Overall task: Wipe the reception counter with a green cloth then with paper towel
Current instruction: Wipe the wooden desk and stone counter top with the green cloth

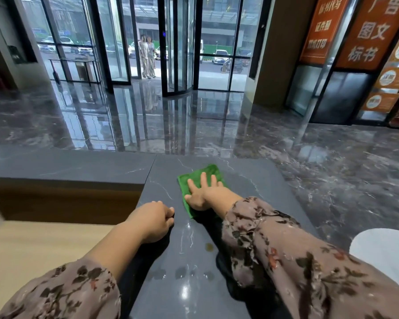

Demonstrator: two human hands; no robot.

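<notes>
A folded green cloth (pixel 199 174) lies flat on the dark grey marble reception counter (pixel 258 180), near its far end. My right hand (pixel 205 192) presses down on the cloth with straight, spread fingers; the palm hides the cloth's near part. My left hand (pixel 153 221) rests on the counter's left edge, its fingers curled in with nothing in them. Both arms wear floral sleeves. No paper towel can be told apart in view.
A small brownish spot (pixel 209 247) and some wet marks (pixel 182 272) sit on the counter near me. A white rounded object (pixel 385 252) is at the right edge. A lower wooden desk (pixel 32 245) lies to the left. Beyond is glossy marble floor and glass doors with two people outside.
</notes>
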